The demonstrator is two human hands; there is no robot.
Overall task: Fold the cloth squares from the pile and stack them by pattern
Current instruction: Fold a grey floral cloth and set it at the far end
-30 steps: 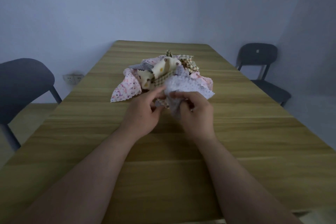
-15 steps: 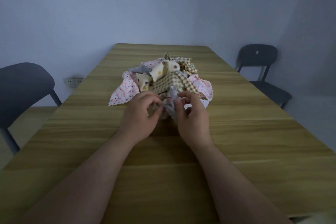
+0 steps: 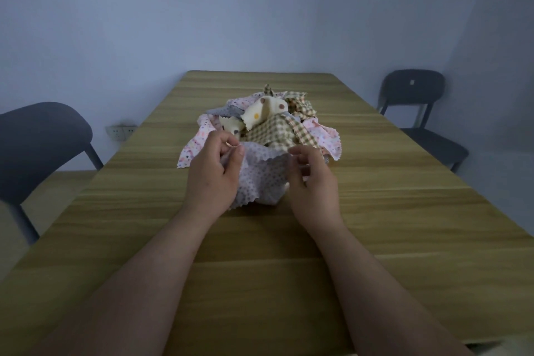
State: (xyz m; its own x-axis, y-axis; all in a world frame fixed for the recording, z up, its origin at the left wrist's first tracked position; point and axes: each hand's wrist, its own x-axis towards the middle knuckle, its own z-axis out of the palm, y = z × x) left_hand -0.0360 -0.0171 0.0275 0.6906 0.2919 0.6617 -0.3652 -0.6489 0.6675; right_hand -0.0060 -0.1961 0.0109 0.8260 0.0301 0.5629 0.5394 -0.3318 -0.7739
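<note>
Lilac cloth with small dots is spread between the two hands, just in front of the pile and nearer the person. Its top edge runs left to right across the table's width, sagging a little in the middle. From that edge the square drops toward the person, and its zigzag-cut lower edge reaches the tabletop beside the left wrist. The dotted face is turned toward the camera.

The left hand pinches the cloth's upper left corner between thumb and forefinger, with the other fingers curled in behind. The right hand grips the upper right end with its thumb and bent fingers, and the fabric bunches slightly there. Both forearms stretch out over the table.

Behind the held square, the pile sits around the middle of the wooden table. On top lie a cream piece with large dots and a green-and-beige checked piece. A pink flowered piece spills out to the left, touching the tabletop, and another pink one lies at the right.

One dark chair stands at the table's left side. Another dark chair is at the far right, near the wall. A wall socket is set low on the pale wall to the left.
</note>
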